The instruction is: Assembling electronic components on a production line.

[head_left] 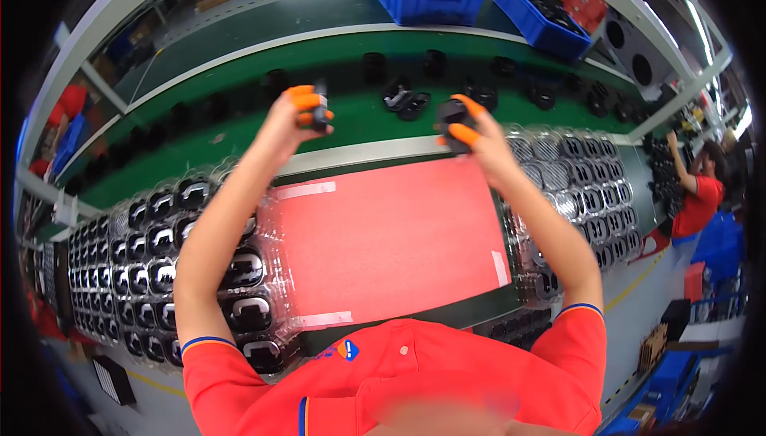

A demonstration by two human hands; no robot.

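My left hand (286, 126), with orange finger covers, is closed around a small black plastic part (320, 110) that shows edge-on. My right hand (490, 142), wearing similar covers, grips a rounded black plastic part (456, 123) between thumb and fingers. Both hands are raised near the close edge of a green conveyor belt (351, 129), well apart from each other. Between them on the belt sit several loose black parts (405, 101). Below the hands lies a red mat (391, 236) with white tape at its corners.
Clear plastic trays of glossy black parts (163, 275) stand at the left, and more trays (586, 189) at the right. Two blue bins (423, 7) holding black pieces are beyond the belt. A metal frame post (92, 77) rises on the left. A co-worker (699, 197) is at far right.
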